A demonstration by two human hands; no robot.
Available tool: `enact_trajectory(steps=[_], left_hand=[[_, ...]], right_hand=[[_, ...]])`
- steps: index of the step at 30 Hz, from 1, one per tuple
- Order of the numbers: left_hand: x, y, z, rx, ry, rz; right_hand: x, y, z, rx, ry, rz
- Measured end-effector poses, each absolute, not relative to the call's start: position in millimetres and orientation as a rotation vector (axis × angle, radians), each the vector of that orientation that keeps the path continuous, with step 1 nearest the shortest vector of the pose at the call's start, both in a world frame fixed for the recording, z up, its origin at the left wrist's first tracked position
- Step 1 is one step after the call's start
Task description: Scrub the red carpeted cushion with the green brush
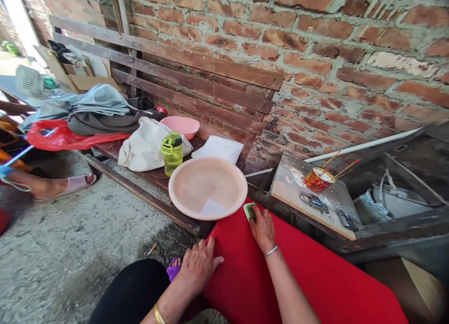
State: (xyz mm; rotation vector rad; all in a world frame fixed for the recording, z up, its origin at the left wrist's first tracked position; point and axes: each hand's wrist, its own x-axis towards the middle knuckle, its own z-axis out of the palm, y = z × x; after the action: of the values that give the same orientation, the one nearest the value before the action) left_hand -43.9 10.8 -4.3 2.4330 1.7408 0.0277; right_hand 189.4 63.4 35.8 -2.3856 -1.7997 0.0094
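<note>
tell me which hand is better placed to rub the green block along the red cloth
Right, most likely. The right hand already presses the green block onto the red cloth beside the pink basin. The left hand lies flat on the cloth's edge, holding it down.

Red cloth point(298, 277): matt, smooth woven fabric; basin point(207, 187): pale pink plastic, smooth, slight sheen; bench point(196, 88): dark wooden slats, worn, dull; wall point(351, 48): rough red brick with coarse grey mortar; floor point(70, 249): rough grey concrete; bottle point(171, 152): translucent green plastic, glossy; bag point(63, 136): thin red plastic, shiny and crinkled; bangle point(271, 251): bright polished metal
</note>
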Motion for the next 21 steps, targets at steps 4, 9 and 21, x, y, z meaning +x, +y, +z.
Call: enact_trajectory(steps=[4, 9, 21], left_hand=[[-43.5, 11.9, -2.0, 2.475, 1.731, -0.056], [-43.3, 15.6, 3.8, 2.530, 1.712, -0.161], [-42.8, 26.5, 12.9, 2.480, 1.642, -0.287]], right_hand=[[247.5, 25.7, 34.2, -2.489, -1.687, -0.052], [331.5, -31.3, 29.7, -2.688, -1.402, -0.135], [466.7, -173.4, 14.6, -2.919, -0.552, -0.251]])
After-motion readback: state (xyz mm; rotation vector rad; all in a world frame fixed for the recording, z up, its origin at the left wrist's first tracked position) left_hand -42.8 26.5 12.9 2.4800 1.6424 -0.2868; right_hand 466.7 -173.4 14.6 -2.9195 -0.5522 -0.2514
